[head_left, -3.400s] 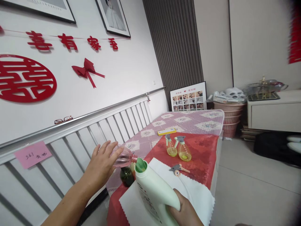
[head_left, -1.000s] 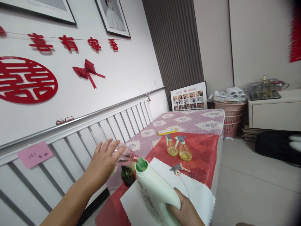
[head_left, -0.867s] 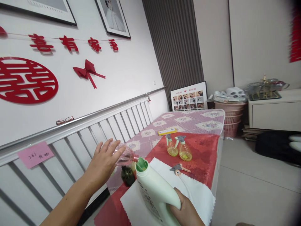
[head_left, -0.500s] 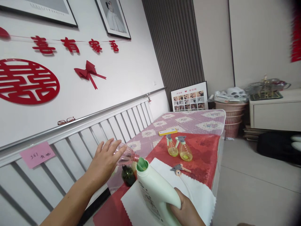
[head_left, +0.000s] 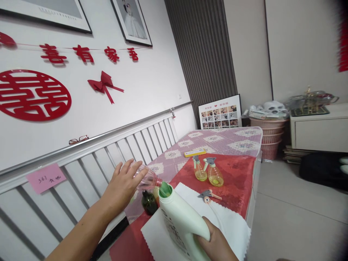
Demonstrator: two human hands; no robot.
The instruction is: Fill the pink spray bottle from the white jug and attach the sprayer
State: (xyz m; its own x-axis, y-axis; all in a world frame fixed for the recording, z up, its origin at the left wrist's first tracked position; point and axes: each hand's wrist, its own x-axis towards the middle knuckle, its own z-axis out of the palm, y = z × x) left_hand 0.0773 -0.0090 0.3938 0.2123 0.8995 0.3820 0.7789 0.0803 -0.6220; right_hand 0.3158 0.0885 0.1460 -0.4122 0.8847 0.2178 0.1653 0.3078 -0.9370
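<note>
My left hand [head_left: 123, 185] is wrapped round a clear pink bottle [head_left: 148, 179], tilted so its open neck meets the green spout of a large white detergent jug [head_left: 181, 224]. My right hand [head_left: 215, 244] grips the jug by its lower body and holds it tipped toward the pink bottle. Both are held over a white cloth [head_left: 228, 226] on a red-covered table [head_left: 236, 170]. A dark green bottle [head_left: 149, 203] stands just below the two necks.
Two yellow spray bottles [head_left: 208, 172] stand further along the red cover. A loose spray head [head_left: 207, 196] lies on the white cloth. A yellow flat box [head_left: 194, 152] lies on the patterned pink cloth behind. A white railing [head_left: 108, 152] runs along the left; pink baskets [head_left: 268, 139] stand beyond.
Both hands stay in the same hold, bottle neck at the jug's spout. Only the view has drifted slightly, shifting everything a little right and down.
</note>
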